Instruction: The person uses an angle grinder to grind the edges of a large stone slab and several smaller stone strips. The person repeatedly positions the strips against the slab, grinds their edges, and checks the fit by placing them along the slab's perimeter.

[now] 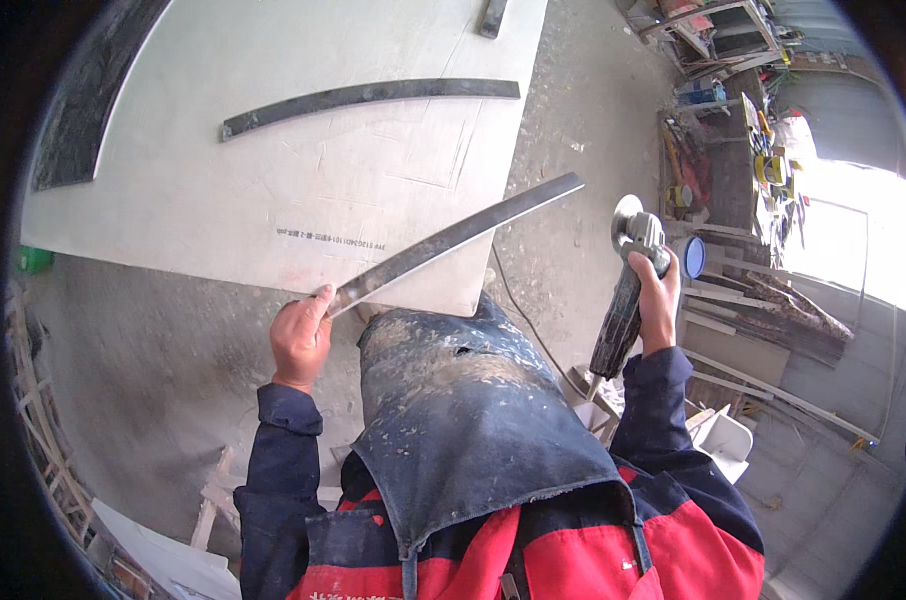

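Note:
My left hand (301, 337) grips the near end of a dark, narrow strip (460, 236) that slants across the corner of a large pale board (235, 187). The strip's far end juts past the board's right edge. To the right, my right hand (657, 296) is closed around an angle grinder (633, 262), with its disc at the top, apart from the strip. A curved dark strip (370, 96) lies further up on the board, and a short piece of dark strip (492, 19) lies near its top right edge. The board bears printed writing.
A wide dark curved piece (93, 112) covers the board's left side. A cable (520, 307) trails over the floor beside my apron. Cluttered shelves (749, 150), a blue-lidded bucket (693, 257) and stacked offcuts (753, 360) stand at right. A wooden trestle (217, 499) is at lower left.

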A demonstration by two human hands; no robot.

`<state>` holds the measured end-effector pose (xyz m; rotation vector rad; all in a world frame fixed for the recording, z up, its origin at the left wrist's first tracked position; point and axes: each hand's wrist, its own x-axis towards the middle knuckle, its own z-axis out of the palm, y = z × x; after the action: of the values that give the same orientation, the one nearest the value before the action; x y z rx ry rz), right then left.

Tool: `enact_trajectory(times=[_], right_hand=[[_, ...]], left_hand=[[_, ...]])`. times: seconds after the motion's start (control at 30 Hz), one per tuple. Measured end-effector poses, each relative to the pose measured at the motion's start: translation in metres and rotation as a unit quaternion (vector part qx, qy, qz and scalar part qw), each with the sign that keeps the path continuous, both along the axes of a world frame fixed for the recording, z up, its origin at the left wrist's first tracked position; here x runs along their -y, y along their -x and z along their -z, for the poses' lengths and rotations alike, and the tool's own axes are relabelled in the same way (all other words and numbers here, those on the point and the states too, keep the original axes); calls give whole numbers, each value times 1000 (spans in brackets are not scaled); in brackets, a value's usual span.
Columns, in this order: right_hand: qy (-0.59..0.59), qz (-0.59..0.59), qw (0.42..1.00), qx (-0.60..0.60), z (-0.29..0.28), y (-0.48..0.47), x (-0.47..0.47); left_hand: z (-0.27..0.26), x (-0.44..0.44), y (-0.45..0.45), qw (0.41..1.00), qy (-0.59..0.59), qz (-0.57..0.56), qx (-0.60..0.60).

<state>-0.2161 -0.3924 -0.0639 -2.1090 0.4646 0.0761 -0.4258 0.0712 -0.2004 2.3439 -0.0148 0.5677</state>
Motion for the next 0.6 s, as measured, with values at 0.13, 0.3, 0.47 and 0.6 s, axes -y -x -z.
enact_trajectory(times=[0.13,0.3,0.47,0.6], right_hand=[[-77,38,996,2,-8,23,2],[-133,63,989,22,-17,42,-2],[-186,87,977,54,-17,49,0],[-255,100,961,40,-28,50,2]], left_hand=[[-15,2,2,999,-25,22,-31],[-41,2,10,988,-93,40,-117],[-88,25,-19,980,-139,14,-143],[-107,68,-77,972,-137,72,-176]])
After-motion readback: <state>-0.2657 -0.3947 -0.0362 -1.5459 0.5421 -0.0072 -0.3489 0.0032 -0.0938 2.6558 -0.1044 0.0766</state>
